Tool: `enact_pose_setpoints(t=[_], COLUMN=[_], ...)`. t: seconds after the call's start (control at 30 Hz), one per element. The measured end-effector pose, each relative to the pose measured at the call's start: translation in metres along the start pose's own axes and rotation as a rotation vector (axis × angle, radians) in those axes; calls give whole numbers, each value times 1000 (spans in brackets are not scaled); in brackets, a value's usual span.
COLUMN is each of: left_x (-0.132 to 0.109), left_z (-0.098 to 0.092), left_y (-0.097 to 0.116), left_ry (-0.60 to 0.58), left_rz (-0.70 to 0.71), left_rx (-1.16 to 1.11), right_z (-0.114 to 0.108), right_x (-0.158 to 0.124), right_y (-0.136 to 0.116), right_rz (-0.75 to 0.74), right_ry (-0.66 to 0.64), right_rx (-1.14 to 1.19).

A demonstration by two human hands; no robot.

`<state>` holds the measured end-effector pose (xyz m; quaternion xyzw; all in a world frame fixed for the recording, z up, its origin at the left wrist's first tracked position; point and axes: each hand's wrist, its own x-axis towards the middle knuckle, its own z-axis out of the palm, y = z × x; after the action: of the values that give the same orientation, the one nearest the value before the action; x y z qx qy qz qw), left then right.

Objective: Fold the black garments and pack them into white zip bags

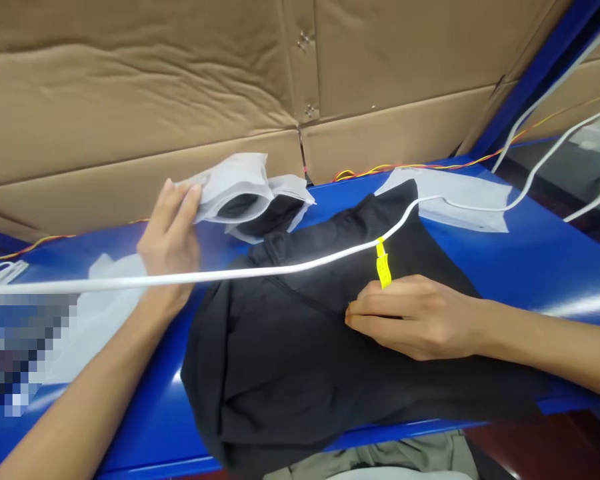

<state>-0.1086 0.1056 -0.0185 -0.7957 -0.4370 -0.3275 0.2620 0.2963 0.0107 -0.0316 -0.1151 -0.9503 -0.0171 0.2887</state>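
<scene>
Currently your left hand (170, 233) grips one of two white pieces (235, 183); your right hand (415, 317) pinches one black garment (280, 360), its length running near-left to far-right.

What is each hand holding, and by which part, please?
Left hand grips the white wrapper by its edge; right hand pinches the black garment near its middle.

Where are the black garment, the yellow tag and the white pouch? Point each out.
black garment (280, 360), head view, middle of the cloth
yellow tag (383, 269), head view, its lower half
white pouch (235, 187), head view, its upper flap
</scene>
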Motion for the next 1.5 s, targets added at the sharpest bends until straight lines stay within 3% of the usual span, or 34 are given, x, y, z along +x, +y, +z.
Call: enact_pose_setpoints(t=[0.1,0.23,0.47,0.67,0.87,1.03,1.17,1.23,1.27,1.37,1.43,1.5], left_x=[-3,-2,9,16,14,13,18,20,20,14,8,4], left_z=[11,8,-1,0,-1,-10,-29,-40,-45,-54,-56,-55], left_y=[-10,-3,25,25,24,34,60,81,92,122,133,136], left_ry=[-119,-176,-331,-454,-464,-398,-268,-261,-310,-619,-792,-882], left_rz=[-81,-120,-38,-22,-78,-140,-154,-91,-19,297,369,372], left_rx=[-33,-70,-79,-105,-124,-138,-144,-175,-216,-405,-444,-449], right_z=[1,1,0,2,2,2,2,1,1,2,3,4], right_x=[0,0,1,3,4,4,3,4,4,5,4,2], right_y=[0,0,0,-1,1,1,2,2,2,2,2,3], right_rz=[2,6,23,45,66,80,83,84,89,139,203,263], right_ry=[4,-9,-27,-52,-64,-81,-96,-97,-94,-85,-94,-124], right_rx=[4,14,16,42,72,76,86,86,83,55,37,38])
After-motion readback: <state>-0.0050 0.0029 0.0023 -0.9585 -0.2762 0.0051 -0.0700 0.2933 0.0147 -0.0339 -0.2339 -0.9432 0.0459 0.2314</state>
